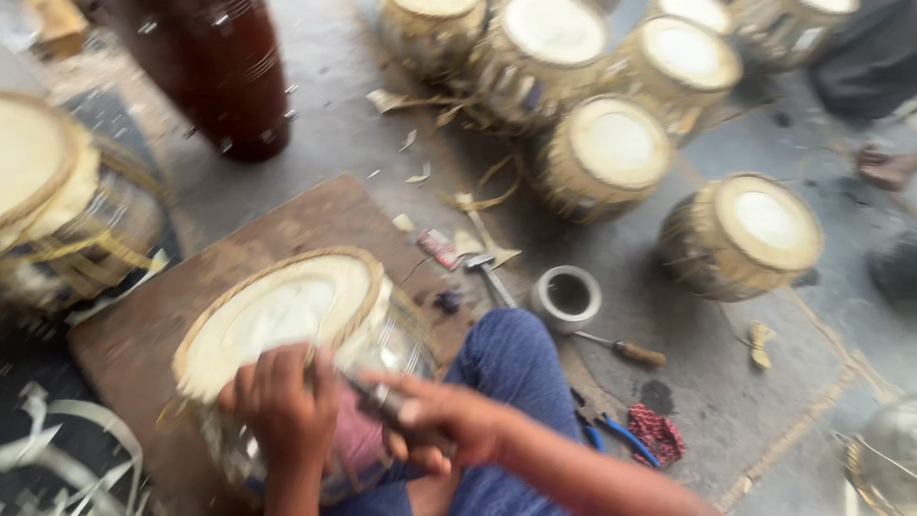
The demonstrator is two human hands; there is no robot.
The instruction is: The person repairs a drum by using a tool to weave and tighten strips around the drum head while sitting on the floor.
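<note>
A shiny metal drum (287, 325) with a pale skin head and woven rim leans on a brown wooden board (239, 239) in front of me. My left hand (282, 406) grips the drum's near rim, fingers curled over the edge. Beside it, my right hand (444, 420) is closed around a dark tool handle (382, 403) pressed against the drum's side. The picture is blurred, so the tool's tip is unclear. My knee in blue jeans (511, 368) rests right of the drum.
Several finished drums (621, 153) stand on the concrete floor beyond. A hammer (492, 277), a small metal cup (566, 296), a wooden-handled tool (626, 349), blue-handled pliers (611, 435) and a red cloth (657, 435) lie to my right. A tall dark drum (229, 76) stands far left.
</note>
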